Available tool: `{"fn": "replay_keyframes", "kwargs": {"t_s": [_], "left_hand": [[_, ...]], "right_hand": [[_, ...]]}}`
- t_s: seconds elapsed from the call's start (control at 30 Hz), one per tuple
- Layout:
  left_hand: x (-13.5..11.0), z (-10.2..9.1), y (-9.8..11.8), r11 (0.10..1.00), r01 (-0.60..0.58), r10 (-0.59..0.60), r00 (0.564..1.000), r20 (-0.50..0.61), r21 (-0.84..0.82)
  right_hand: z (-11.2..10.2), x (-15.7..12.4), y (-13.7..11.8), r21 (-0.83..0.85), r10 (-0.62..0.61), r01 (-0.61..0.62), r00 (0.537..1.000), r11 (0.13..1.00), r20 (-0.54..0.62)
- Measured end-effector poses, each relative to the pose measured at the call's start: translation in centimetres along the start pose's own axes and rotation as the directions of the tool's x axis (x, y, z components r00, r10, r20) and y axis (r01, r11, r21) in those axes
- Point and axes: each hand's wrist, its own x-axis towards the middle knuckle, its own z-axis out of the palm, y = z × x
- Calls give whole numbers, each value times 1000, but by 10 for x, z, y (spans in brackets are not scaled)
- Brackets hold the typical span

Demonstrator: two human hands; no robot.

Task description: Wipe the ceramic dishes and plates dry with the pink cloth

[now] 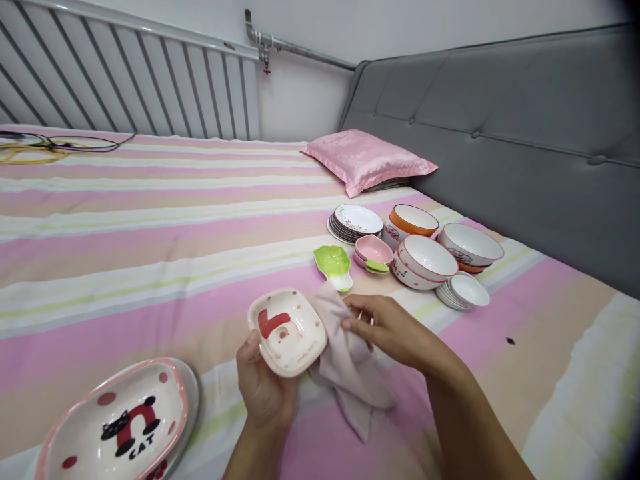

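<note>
My left hand grips a small square bowl by its left and lower edge, thumb over the rim. The bowl is white with a pink rim, dots and a red figure inside, and it tilts toward me above the bed. My right hand pinches a pale pinkish-grey cloth that hangs down and touches the bowl's right edge. A green and white leaf-shaped dish lies just beyond the bowl. At the lower left a larger pink-rimmed dish with a black cat sits on another plate.
Stacked plates, pink bowls, red-rimmed bowls, an orange bowl, a wide white bowl and small white dishes stand on the striped bed. Behind them are a pink pillow and a grey headboard.
</note>
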Motion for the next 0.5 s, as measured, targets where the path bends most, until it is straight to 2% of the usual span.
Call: {"fn": "replay_keyframes", "kwargs": {"t_s": [0.1,0.17,0.33,0.4,0.5], "left_hand": [[-2,0,0,999,46,-46,999,-24,15],[-3,0,0,994,101,-100,995,-12,37],[-3,-1,-2,981,164,-167,986,25,100],[-2,-1,-2,980,166,-170,985,27,107],[-2,-1,-1,984,155,-157,988,11,85]], "right_hand": [[-2,3,1,-132,-15,-24,958,991,-286],[0,5,1,-148,-70,14,922,989,-381],[7,9,-4,-51,-215,213,886,976,-410],[9,10,-5,42,-199,238,885,970,-420],[8,11,-2,219,-93,221,873,950,-479]]}}
